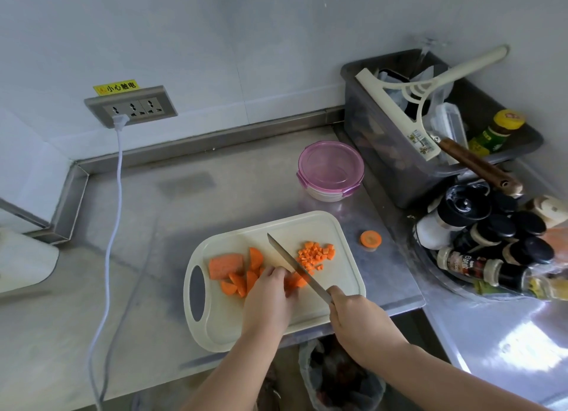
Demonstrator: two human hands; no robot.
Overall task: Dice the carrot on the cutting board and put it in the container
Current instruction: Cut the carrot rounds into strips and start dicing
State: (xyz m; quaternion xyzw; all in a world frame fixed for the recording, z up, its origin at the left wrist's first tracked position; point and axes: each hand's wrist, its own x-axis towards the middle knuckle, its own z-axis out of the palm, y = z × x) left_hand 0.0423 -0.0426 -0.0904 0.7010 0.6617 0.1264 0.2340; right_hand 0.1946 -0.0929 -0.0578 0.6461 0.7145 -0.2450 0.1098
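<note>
Right hand [353, 309] grips knife [295, 266]; left hand [270, 294] curled, pinning carrot pieces [296, 280] under blade on cutting board [276, 327].

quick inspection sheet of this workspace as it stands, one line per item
surface: steel counter, with the cutting board at its front edge
job's things: diced carrot heaped on the board's right; carrot chunks uncut on its left; container behind the board, pink lid on
clutter: carrot end slice on the counter right of the board; grey bin of utensils; spice bottles at right
hands: left hand holds a carrot piece down; right hand grips the knife, blade against that piece
cables: white cable plugged into the wall socket, running down the counter's left
surroundings: white wall behind; bag below the counter edge
</note>
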